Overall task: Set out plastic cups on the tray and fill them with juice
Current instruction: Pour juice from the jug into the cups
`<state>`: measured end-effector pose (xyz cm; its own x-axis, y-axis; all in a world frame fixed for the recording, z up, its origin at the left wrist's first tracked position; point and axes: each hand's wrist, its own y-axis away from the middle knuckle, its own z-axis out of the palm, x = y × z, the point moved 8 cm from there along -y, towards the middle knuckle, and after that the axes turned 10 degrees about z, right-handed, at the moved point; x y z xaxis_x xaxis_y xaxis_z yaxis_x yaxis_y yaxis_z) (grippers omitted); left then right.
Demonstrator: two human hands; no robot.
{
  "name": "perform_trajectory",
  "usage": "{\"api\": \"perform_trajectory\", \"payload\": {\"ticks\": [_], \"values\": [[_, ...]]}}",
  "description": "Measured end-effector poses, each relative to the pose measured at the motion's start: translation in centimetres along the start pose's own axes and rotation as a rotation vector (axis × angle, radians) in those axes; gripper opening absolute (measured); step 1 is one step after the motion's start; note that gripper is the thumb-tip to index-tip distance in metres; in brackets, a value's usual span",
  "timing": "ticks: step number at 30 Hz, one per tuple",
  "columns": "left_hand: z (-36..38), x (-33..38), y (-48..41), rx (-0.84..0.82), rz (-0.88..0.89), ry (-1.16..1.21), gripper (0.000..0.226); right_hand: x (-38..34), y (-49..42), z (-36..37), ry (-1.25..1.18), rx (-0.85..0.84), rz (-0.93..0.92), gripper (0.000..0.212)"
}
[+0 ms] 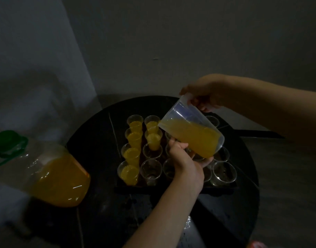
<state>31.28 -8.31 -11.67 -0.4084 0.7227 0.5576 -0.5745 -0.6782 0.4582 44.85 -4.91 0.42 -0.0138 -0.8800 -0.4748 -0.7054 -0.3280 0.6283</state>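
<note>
A clear plastic jug (193, 135), about half full of orange juice, is tilted with its spout to the left. The spout hangs over the far cups of the tray's second column. My right hand (205, 93) grips the jug's handle from above. From below, my left hand (184, 163) supports the jug's base. On the dark tray (171, 189) stand rows of small clear cups. The left column (134, 138) and the far cups of the second column (153, 140) hold juice. Several nearer cups (151, 170) and the right-hand ones (224, 172) are empty. My hands and the jug hide some middle cups.
The tray lies on a round black table (103, 212). A large clear juice bottle (60, 179) with a green cap (8, 142) stands at the table's left edge, close to the camera. A wall runs behind the table. The room is dim.
</note>
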Motion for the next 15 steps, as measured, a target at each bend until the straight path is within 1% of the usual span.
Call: {"api": "perform_trajectory", "payload": {"ticks": [7,10,15], "values": [[0.1,0.3,0.1,0.013,0.030,-0.018,0.058,0.5,0.4,-0.3,-0.052,0.026,-0.030,0.028],[0.2,0.3,0.5,0.022,0.040,-0.028,0.057,1.1,0.7,-0.4,-0.112,0.016,-0.033,0.023],[0.1,0.4,1.3,0.040,0.056,-0.020,0.057,2.0,1.3,-0.6,-0.166,-0.015,-0.052,0.023]]}}
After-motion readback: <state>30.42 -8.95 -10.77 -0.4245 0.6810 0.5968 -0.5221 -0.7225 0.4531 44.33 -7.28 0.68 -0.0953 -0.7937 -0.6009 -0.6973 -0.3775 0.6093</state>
